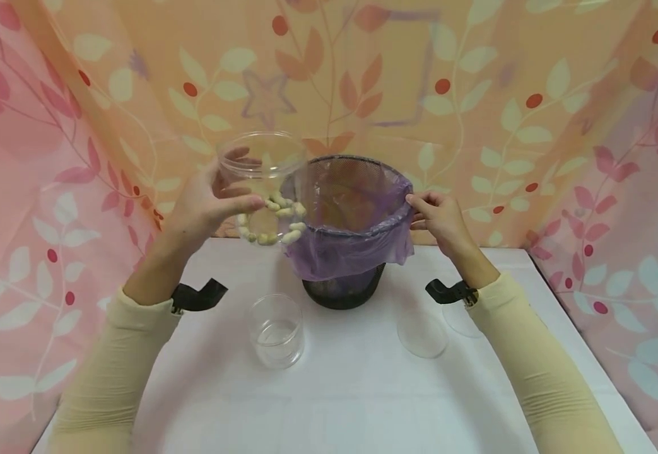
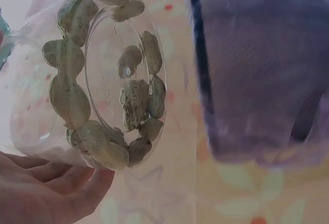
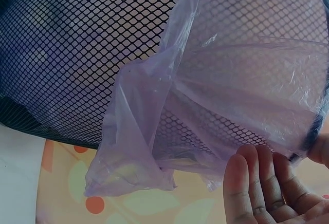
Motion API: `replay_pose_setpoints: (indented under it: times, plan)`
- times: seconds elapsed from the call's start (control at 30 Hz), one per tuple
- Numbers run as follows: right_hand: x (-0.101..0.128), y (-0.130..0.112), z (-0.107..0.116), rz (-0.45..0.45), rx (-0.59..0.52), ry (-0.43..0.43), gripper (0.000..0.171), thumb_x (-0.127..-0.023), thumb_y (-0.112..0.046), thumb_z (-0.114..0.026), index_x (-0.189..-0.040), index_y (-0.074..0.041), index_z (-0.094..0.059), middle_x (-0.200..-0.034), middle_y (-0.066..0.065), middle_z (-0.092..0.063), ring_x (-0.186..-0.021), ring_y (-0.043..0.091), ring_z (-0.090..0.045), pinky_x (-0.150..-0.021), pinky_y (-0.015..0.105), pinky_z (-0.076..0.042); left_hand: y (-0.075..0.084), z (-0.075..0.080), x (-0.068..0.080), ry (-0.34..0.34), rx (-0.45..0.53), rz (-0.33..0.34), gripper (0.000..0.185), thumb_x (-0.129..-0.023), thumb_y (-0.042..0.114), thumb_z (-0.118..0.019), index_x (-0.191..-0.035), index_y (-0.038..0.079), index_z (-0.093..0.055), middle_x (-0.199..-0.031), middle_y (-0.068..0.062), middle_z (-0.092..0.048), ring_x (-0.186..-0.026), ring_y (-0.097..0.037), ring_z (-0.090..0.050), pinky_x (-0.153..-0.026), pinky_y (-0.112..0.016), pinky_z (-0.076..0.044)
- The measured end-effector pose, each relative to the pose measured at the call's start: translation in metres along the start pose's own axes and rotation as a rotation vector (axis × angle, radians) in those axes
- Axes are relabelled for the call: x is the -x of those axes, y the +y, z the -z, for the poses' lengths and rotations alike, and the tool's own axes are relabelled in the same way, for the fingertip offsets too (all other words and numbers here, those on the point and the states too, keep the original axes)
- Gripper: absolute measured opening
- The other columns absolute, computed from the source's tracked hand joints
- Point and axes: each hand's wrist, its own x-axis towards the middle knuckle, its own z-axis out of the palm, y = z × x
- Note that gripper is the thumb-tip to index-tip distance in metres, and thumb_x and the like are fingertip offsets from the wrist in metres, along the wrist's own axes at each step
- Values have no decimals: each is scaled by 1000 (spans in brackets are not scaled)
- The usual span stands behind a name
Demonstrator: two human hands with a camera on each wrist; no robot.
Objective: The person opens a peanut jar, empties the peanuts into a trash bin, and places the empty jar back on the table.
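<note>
My left hand grips a clear round jar in the air, just left of the bin's rim. Several peanuts in their shells lie round the jar's bottom; in the left wrist view the peanuts show through its base. A black mesh bin stands upright on the table, lined with a thin purple bag folded over the rim. With thumb and fingers, my right hand pinches the bag-covered rim at its right side. Up close, the right wrist view shows the mesh and my fingers.
On the white table, a clear glass container stands in front of the bin, to its left. Two clear round discs, like lids, lie at the right: one disc nearer, the other partly behind my right forearm. Patterned cloth hangs behind and at both sides.
</note>
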Motion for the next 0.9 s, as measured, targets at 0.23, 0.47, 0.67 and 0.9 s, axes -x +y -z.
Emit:
replay_pose_setpoints:
  times: [0.23, 0.47, 0.67, 0.9]
  plan:
    - [2, -1, 1, 3, 35, 13, 14, -95, -23, -64, -90, -10, -63, -71, -9, -62, -63, 6, -63, -61, 21, -57, 0, 38, -30, 88, -169, 41, 58, -85, 22, -75, -136, 11, -48, -153, -1, -39, -130, -22, -50, -109, -35, -40]
    - [2, -2, 0, 14, 93, 14, 22, -96, -25, -63, -98, -4, -60, -71, -11, -61, -64, 5, -62, -63, 20, -57, -20, 59, -65, 104, -297, 118, 41, -81, 39, -77, -104, 18, -50, -161, 5, -24, -147, -24, -27, -117, -52, -24]
    - [2, -1, -2, 14, 78, 8, 20, -95, -25, -63, -95, -5, -61, -71, -10, -61, -63, 6, -62, -63, 21, -57, -56, 67, -73, 119, -248, 138, 58, -82, 36, -77, -122, 18, -38, -162, 2, -20, -147, -23, -28, -118, -52, -24]
    - [2, -2, 1, 12, 74, 6, 22, -95, -25, -63, -96, -3, -60, -71, -10, -61, -63, 5, -63, -63, 22, -58, -78, 70, -74, 157, -235, 115, 78, -80, 30, -80, -138, 21, -29, -157, -6, -29, -145, -24, -31, -116, -50, -27]
